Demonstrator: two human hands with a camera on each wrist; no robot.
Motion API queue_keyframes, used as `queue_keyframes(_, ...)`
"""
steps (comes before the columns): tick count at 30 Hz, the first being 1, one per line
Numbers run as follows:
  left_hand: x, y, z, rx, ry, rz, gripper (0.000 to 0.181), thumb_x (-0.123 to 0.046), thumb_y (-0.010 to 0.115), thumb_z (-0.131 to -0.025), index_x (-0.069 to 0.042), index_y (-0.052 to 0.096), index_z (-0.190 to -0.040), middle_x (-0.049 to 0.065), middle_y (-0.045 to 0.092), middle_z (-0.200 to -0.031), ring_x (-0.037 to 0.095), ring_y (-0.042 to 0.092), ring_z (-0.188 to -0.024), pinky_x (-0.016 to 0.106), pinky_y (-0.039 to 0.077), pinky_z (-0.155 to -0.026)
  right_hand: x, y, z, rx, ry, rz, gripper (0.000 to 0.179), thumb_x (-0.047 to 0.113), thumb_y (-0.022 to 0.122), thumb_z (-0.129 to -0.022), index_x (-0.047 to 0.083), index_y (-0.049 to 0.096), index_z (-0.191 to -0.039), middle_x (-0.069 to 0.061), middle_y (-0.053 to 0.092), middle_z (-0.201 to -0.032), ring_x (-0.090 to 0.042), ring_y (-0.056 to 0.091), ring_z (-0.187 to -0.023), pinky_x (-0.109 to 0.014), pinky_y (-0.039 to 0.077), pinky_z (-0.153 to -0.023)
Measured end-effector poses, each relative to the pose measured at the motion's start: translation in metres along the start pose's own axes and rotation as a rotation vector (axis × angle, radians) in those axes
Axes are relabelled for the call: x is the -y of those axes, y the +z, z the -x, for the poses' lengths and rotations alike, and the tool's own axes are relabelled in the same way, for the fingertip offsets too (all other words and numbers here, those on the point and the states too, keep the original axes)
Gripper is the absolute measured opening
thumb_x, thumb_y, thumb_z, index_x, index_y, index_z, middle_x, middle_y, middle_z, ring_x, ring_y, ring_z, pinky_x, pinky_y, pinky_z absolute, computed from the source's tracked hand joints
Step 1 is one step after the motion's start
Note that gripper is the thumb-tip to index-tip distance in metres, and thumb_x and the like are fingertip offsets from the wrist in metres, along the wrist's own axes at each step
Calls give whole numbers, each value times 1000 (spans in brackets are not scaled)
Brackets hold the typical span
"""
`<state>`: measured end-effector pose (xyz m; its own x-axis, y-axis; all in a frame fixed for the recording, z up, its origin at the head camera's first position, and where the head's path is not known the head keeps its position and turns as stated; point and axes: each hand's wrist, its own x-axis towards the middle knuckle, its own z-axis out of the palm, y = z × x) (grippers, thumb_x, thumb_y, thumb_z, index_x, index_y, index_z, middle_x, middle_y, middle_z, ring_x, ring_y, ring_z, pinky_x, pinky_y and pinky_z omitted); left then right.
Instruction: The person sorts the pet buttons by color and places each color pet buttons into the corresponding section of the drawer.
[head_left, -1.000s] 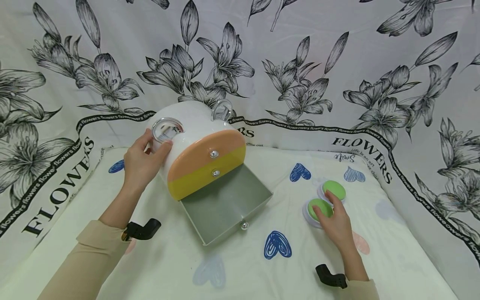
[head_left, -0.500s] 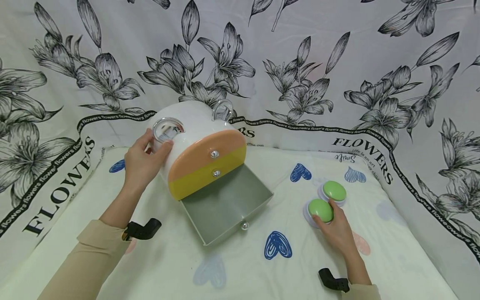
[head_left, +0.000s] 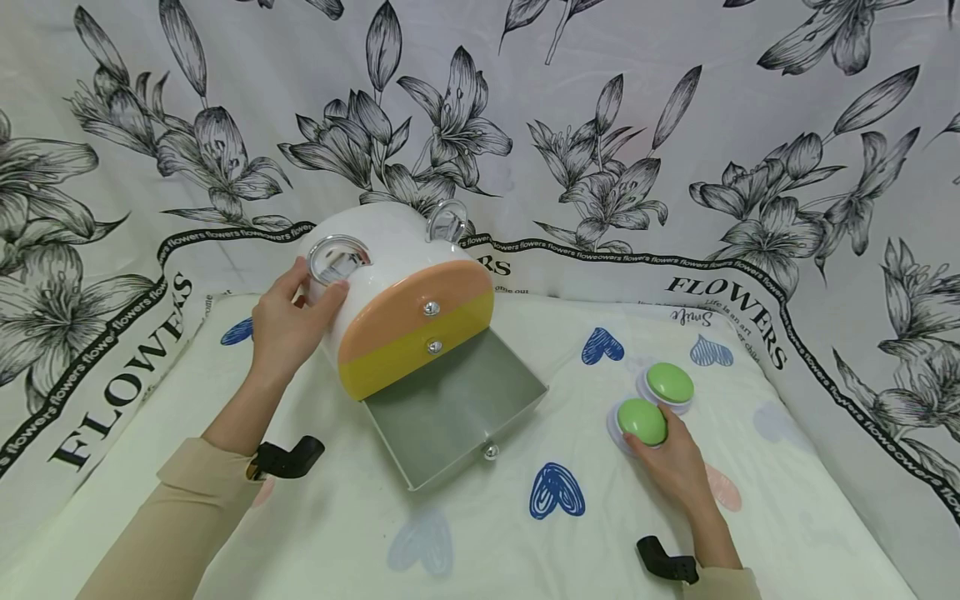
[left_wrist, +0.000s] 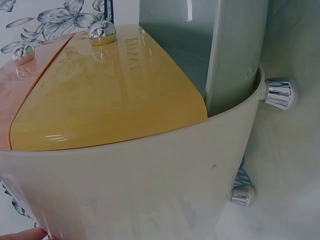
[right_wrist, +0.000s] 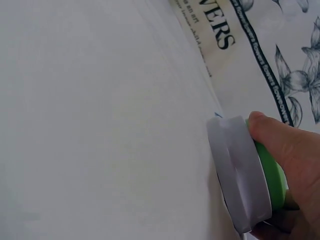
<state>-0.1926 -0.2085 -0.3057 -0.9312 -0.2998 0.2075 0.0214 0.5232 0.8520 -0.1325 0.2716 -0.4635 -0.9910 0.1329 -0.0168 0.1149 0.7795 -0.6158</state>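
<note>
A white drawer box [head_left: 375, 237] with a rounded top leans tilted at centre left in the head view. Its orange drawer [head_left: 405, 300] and yellow drawer [head_left: 416, 350] are closed; the grey-green drawer [head_left: 457, 417] is pulled out and looks bare inside. My left hand [head_left: 291, 327] grips the box's left side by a round silver ear [head_left: 337, 258], thumb in front. On the right, my right hand [head_left: 678, 462] pinches the nearer green-domed button [head_left: 641, 422] by its edge, between thumb and fingers. The right wrist view shows its pale base [right_wrist: 240, 172] edge-on.
A second green-domed button [head_left: 670, 383] stands just behind the held one. The table is covered by a white heart-print cloth [head_left: 480, 542]. A flower-print curtain [head_left: 570, 150] hangs behind. Small silver feet [left_wrist: 281, 93] stick out from the box underside.
My right hand has come down from over the two green-domed buttons and now pinches the nearer one. The left hand and the drawer box have stayed in place.
</note>
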Motion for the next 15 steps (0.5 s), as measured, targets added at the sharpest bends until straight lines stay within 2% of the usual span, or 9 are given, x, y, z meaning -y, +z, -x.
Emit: queue_keyframes(15, -2, 0, 0, -1, -4, -15, 73, -51, 56, -84, -14, 33, -143, -3, 25, -150, 21, 28, -136, 41, 39, -102, 0, 1, 0, -84, -8, -4, 87, 46, 65, -81, -7, 29, -139, -31, 39, -135, -45, 40, -122, -55, 35, -100)
